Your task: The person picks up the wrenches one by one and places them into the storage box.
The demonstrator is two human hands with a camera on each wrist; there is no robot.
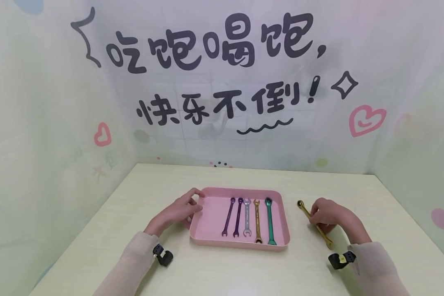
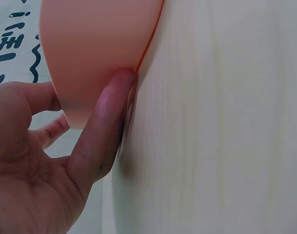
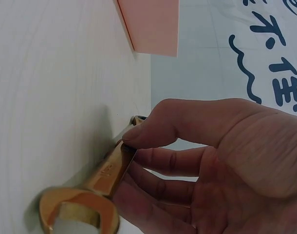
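Observation:
My left hand (image 1: 181,207) grips the left side of a pink tray (image 1: 211,218); in the left wrist view the thumb (image 2: 112,109) lies against the tray's outer wall, other fingers at its rim. My right hand (image 1: 328,213) pinches a gold combination wrench (image 1: 324,237) by its middle, right of the tray and low over the table. Its open end shows large in the right wrist view, the far end partly hidden by the thumb. Inside the tray lie two purple wrenches (image 1: 228,218), a silver wrench (image 1: 247,218), another gold wrench (image 1: 257,220) and a green wrench (image 1: 270,222), side by side.
A pale wood-grain table (image 1: 163,271) lies under everything. Printed curtains with dark lettering (image 1: 222,45) hang behind it and on both sides. Each wrist wears a small black camera mount (image 1: 163,255).

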